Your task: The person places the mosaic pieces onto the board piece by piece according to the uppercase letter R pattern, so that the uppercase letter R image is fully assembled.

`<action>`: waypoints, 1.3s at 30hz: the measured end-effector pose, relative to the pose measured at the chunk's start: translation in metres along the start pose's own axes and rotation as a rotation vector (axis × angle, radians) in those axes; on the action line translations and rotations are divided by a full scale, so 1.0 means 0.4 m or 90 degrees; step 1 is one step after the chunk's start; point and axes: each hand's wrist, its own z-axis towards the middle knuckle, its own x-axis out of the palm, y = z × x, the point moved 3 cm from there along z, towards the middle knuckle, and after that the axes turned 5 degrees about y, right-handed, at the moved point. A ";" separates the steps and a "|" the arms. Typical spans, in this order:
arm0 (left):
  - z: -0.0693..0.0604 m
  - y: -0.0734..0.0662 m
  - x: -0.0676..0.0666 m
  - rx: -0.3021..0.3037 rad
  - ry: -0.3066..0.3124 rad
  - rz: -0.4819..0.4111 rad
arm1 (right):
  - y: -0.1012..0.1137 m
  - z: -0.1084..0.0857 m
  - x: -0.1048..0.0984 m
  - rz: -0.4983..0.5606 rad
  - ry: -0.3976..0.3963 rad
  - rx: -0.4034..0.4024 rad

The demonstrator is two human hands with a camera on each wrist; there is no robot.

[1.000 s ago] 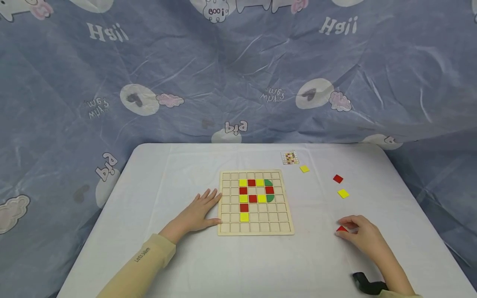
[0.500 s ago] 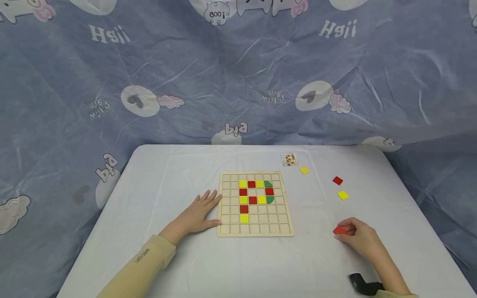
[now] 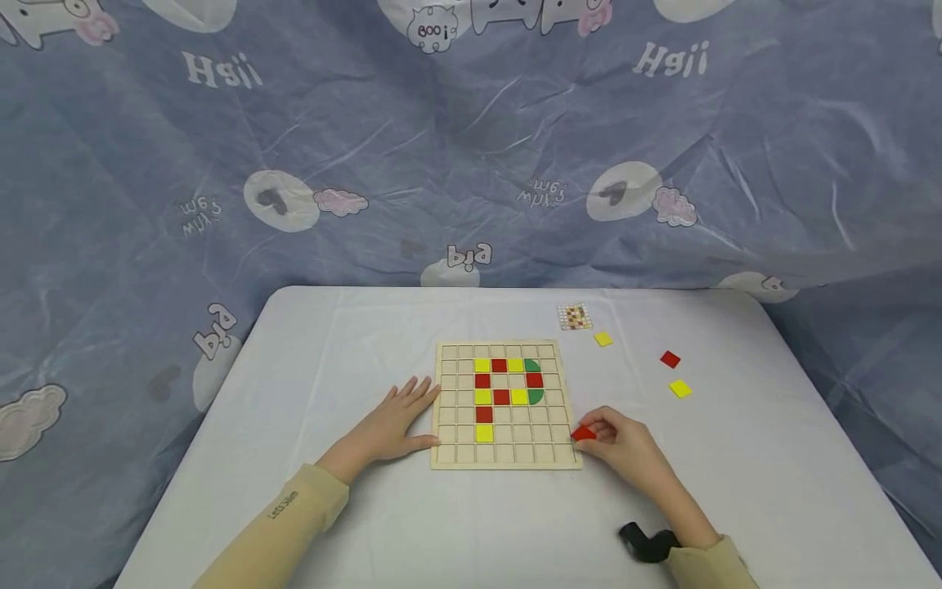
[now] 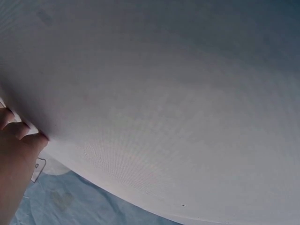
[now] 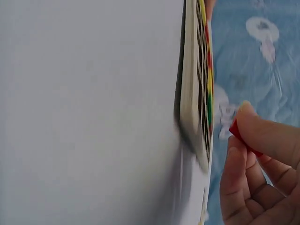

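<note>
A wooden grid board (image 3: 456, 454) lies on the white table, with red and yellow square tiles and green quarter-round tiles set in some of its cells. At its left edge the left hand (image 3: 393, 421) lies flat, fingers spread and fingertips touching the rim; the left wrist view catches only part of this hand (image 4: 18, 150). By the board's right edge, the right hand (image 3: 625, 446) pinches a red tile (image 3: 584, 433) between thumb and fingers. The right wrist view shows that red tile (image 5: 239, 133) held beside the board's corner (image 5: 190, 112).
A small printed pattern card (image 3: 575, 316) lies behind the board, near a yellow tile (image 3: 603, 339). Farther right are a red tile (image 3: 670, 359) and another yellow tile (image 3: 680, 388). A black device (image 3: 648, 543) sits at the right wrist. A patterned curtain (image 3: 412, 147) hangs behind the table.
The right hand has lifted the red tile and carried it left, from the right part of the table to the board's right edge. The left hand has stayed in place.
</note>
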 end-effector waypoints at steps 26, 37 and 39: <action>-0.001 -0.004 -0.006 -0.013 0.006 -0.004 | 0.216 0.059 0.226 -0.020 0.120 -0.199; 0.000 -0.002 -0.005 -0.012 0.007 -0.006 | 0.230 0.057 0.242 -0.111 0.092 -0.201; -0.001 -0.002 -0.003 -0.015 0.009 -0.004 | 0.232 0.055 0.244 -0.119 0.089 -0.203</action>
